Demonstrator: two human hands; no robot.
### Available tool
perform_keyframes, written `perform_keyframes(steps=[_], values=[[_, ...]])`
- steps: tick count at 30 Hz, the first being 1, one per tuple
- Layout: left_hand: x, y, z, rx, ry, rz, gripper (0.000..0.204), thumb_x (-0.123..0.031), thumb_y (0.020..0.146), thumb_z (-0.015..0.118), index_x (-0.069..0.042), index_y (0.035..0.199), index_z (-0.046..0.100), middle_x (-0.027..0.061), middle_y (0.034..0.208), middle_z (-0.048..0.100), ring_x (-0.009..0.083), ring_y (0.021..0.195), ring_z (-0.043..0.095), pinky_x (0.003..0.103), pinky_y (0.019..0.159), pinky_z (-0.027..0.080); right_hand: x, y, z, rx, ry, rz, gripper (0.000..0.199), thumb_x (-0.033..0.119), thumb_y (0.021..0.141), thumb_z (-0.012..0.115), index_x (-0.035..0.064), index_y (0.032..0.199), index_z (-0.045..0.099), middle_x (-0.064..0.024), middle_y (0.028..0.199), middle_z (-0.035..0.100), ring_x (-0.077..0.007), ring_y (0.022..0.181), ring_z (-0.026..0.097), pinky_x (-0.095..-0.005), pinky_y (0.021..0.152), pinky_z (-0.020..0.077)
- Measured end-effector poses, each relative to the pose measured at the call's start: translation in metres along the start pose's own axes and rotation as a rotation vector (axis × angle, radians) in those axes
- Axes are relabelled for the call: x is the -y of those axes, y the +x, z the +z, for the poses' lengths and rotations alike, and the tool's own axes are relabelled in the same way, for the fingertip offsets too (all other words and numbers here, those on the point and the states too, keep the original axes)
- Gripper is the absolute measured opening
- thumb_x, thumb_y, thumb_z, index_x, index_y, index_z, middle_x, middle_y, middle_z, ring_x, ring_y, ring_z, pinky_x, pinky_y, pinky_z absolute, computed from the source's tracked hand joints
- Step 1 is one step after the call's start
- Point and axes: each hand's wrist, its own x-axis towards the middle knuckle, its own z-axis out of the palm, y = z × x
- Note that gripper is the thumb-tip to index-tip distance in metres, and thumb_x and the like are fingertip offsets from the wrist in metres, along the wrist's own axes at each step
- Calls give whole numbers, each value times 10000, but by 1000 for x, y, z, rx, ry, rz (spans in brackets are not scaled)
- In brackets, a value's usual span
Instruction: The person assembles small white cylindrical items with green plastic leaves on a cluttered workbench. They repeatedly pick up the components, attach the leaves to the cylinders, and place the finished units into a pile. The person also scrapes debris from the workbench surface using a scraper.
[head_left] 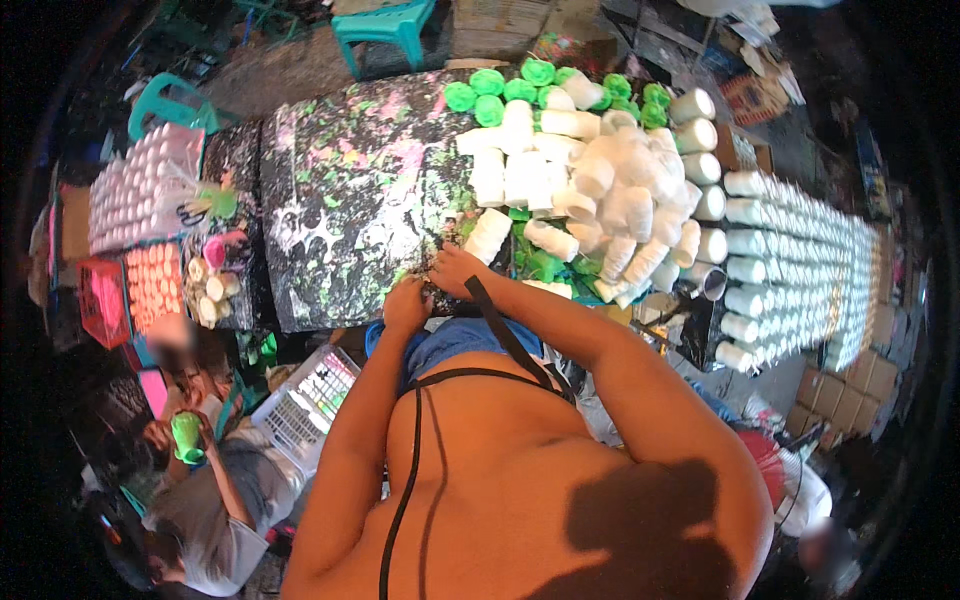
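My left hand (408, 304) and my right hand (457, 272) are close together at the near edge of a black-covered table (360, 210) spattered with green, pink and white flecks. The left fingers are curled in; whatever they hold, if anything, is hidden. My right fingers are bent too, and no thing in them can be made out. A dark strap (505, 330) crosses in front of the right wrist. Just beyond my right hand lies a ribbed white cylinder (487, 236). Farther right is a heap of white cylinders (620, 190), with bright green round pieces (489, 110) along its far side.
Rows of upright white cylinders (790, 260) stand at the right. At the left are a tray of white pieces (150, 185) and orange pieces (155, 285). Another person (225, 490) at lower left holds a green piece (187, 436). A teal stool (385, 35) stands beyond the table.
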Motion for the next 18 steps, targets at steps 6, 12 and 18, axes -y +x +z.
perform_keyframes(steps=[6, 12, 18], values=[[37, 13, -37, 78, -482, -150, 275, -300, 955, 759, -32, 960, 696, 141, 736, 703, 278, 690, 699, 429, 656, 532, -25, 26, -47, -167, 72, 84, 116, 249, 919, 644, 141, 882, 657, -22, 854, 669, -223, 932, 660, -432, 876, 470], [74, 28, -97, -122, -510, -141, 222, -202, 861, 866, -35, 900, 724, 50, 655, 620, 163, 591, 569, 337, 580, 468, -60, 49, -154, -397, 363, 308, 62, 177, 939, 668, 126, 906, 680, -55, 909, 697, -262, 923, 680, -437, 871, 460], [75, 51, -182, -467, -436, -89, 245, -150, 835, 882, -20, 965, 720, 109, 844, 725, 212, 783, 683, 349, 770, 543, -82, 14, -248, -736, 621, 412, 80, 109, 963, 671, 47, 1009, 689, -129, 903, 711, -358, 835, 698, -456, 736, 538]])
